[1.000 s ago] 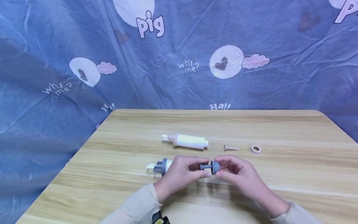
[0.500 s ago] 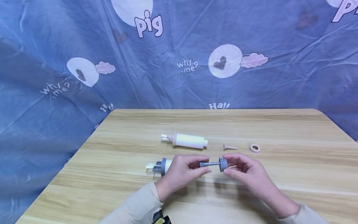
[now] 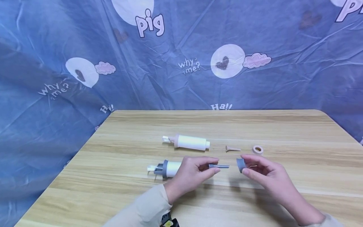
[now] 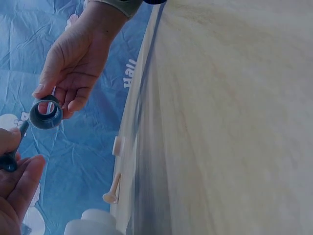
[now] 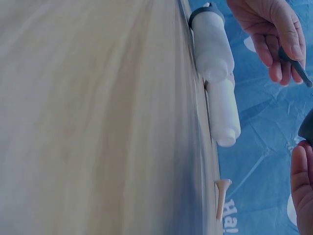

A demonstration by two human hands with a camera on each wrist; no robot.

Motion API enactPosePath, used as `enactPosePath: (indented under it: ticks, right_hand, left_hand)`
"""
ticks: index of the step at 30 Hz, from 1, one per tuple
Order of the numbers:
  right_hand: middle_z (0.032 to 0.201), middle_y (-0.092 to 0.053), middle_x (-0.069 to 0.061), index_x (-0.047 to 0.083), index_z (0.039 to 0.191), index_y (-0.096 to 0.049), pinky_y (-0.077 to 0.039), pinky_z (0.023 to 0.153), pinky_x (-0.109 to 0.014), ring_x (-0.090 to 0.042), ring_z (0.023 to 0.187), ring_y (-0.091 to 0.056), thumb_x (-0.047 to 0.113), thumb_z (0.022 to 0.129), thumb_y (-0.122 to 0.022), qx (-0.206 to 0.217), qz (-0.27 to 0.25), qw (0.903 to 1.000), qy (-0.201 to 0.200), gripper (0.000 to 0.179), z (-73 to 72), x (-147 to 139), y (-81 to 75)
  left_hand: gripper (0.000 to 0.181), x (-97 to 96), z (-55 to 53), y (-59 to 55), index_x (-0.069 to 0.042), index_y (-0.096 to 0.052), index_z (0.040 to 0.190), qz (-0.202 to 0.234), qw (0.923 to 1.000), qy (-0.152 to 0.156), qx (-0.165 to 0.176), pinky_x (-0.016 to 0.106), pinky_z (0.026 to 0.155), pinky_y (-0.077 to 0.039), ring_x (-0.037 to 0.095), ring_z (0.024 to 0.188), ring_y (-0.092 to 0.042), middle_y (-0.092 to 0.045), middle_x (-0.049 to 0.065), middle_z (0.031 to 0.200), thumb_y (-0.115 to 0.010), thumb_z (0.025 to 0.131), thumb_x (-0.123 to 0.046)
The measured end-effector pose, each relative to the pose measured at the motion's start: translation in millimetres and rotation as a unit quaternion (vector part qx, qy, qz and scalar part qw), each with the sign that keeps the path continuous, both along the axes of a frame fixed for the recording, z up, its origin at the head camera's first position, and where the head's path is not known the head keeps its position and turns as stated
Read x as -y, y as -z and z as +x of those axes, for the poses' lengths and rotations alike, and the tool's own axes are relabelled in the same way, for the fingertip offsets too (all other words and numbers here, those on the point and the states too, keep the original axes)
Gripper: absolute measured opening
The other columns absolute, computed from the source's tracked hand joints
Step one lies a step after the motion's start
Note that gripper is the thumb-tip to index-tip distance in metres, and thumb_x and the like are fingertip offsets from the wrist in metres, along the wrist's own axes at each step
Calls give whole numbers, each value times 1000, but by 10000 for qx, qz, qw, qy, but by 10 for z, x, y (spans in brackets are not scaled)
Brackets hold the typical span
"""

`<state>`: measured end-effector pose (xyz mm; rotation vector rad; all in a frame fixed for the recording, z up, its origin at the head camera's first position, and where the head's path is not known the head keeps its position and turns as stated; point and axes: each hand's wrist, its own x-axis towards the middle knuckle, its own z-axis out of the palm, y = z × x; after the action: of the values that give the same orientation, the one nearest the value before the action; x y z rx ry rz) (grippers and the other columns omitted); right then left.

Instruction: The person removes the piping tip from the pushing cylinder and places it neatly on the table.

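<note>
My left hand [image 3: 192, 172] pinches a slim grey-blue nozzle [image 3: 222, 166] between thumb and fingers, its thin tip pointing right. In the left wrist view the nozzle [image 4: 22, 131] tapers from a flared base. Across a small gap, my right hand [image 3: 273, 177] grips a grey-blue ring-shaped cap [image 3: 240, 164] by its right side. The cap [image 4: 55, 106] shows an open hole through its middle in the left wrist view. Behind my left hand lies a white cylinder [image 3: 172, 169] with a grey-blue collar and a white clip end, partly hidden by that hand.
Farther back lies a similar white cylinder [image 3: 193, 142] with a pink collar. To its right are a pink nozzle [image 3: 234, 149] and a pink ring [image 3: 258, 153], in a row. The wooden table [image 3: 297, 132] ends at a blue printed cloth [image 3: 175, 91].
The right hand has drawn the ring cap rightward off the nozzle, so the two are now apart. The left hand, keeping the nozzle, has shifted slightly right.
</note>
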<state>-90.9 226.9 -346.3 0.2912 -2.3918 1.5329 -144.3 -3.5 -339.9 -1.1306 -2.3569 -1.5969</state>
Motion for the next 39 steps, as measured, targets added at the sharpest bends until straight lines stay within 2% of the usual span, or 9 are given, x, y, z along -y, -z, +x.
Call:
enactPosePath:
  ticks: [4,8,12,17,21,23,30,35,39]
  right_hand:
    - [93,-65,14,5,116,-63,-50,61,-18,-6,72,-61,0,80,-68,-44,167,9996,227,37,17,-72,7]
    - [105,-62,16,3,115,-64,-49,65,-14,-3,78,-59,-4,77,-69,-329,252,9989,239,38,19,-130,8]
    - [108,-61,16,2,114,-64,-47,69,-10,-1,83,-57,-4,76,-70,-480,402,9974,359,39,38,-179,-14]
    - [106,-62,17,3,113,-65,-45,70,-8,0,83,-57,-3,76,-71,-540,605,9956,467,39,44,-254,-34]
    - [104,-60,21,4,112,-66,-44,69,-7,1,78,-56,0,75,-73,-457,830,9939,573,38,28,-332,-15]
    - [103,-59,22,5,111,-67,-44,69,-6,1,77,-56,1,74,-74,-418,883,9932,626,38,12,-373,-3]
    - [99,-57,27,7,108,-68,-42,66,-6,3,75,-55,7,74,-76,-316,1232,9885,816,35,-30,-492,18]
    - [97,-55,29,8,109,-68,-41,65,-8,6,76,-52,14,75,-77,-58,1488,9847,903,35,-56,-559,37]
    - [98,-54,31,5,107,-68,-42,66,-7,8,78,-51,13,74,-77,15,1545,9840,892,35,-93,-612,72]
  left_hand:
    - [23,-76,7,1,-3,-70,104,-22,9999,20,144,13,63,-51,-2,70,-59,-72,8,93,-70,82,-12]
    - [23,-153,13,9,-1,-69,103,-52,9996,66,284,12,65,-51,-2,72,-60,-72,10,93,-69,82,-9]
    - [20,-235,15,28,1,-69,102,-117,9992,111,373,11,66,-51,-4,73,-60,-71,11,92,-67,83,-6]
    - [18,-331,8,64,1,-70,100,-229,9994,87,250,9,65,-50,-8,72,-57,-72,9,89,-66,84,-5]
    - [17,-405,0,78,-2,-71,99,-418,9991,-57,59,7,62,-48,-10,68,-53,-72,4,86,-66,84,-8]
    - [16,-437,-2,80,-2,-72,97,-467,9988,-152,74,7,61,-47,-10,67,-52,-72,2,85,-66,84,-8]
    - [13,-561,-11,93,-4,-72,94,-437,9960,-301,725,8,62,-47,-10,67,-52,-72,-1,87,-68,82,-8]
    - [10,-635,-13,121,-7,-73,90,-445,9936,-425,942,9,59,-46,-10,63,-49,-70,-5,80,-68,81,-8]
    - [8,-676,-17,144,-10,-74,87,-486,9911,-574,1096,10,55,-44,-8,59,-47,-68,-8,75,-69,81,-9]
